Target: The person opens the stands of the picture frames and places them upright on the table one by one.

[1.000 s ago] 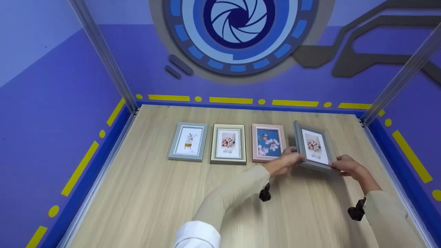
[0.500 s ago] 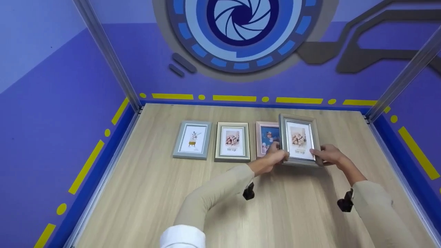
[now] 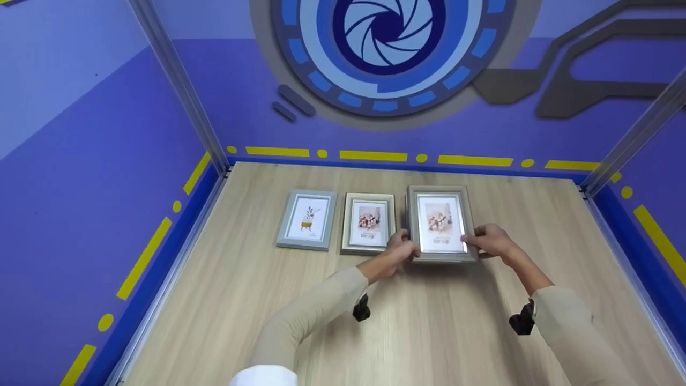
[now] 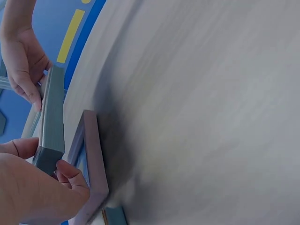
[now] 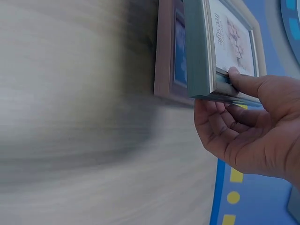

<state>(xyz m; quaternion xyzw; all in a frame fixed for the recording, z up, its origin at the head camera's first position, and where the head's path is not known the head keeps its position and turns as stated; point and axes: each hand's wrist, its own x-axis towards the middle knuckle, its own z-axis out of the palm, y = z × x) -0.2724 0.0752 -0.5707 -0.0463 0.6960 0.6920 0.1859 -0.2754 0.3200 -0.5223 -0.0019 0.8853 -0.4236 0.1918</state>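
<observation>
A grey-green picture frame (image 3: 442,257) with a flower print is held above the table by both hands. My left hand (image 3: 399,252) pinches its lower left corner, thumb on the front and fingers beneath. At the lower right side my right hand (image 3: 490,240) grips it, thumb on the face and fingers curled under. Below it lies a pink picture frame (image 5: 164,56), covered in the head view but visible in both wrist views, with a gap between the two. Just left lies a gold-rimmed picture frame (image 3: 368,222), its right edge close to my left hand.
A light blue picture frame (image 3: 306,220) lies flat at the left end of the row. The wooden table (image 3: 241,300) is bounded by a blue back wall (image 3: 300,128) and side walls with metal corner posts.
Both hands have carried the grey-green frame leftward from the right end of the row, so it now covers the pink one. Its slant has straightened. The head view has shifted slightly.
</observation>
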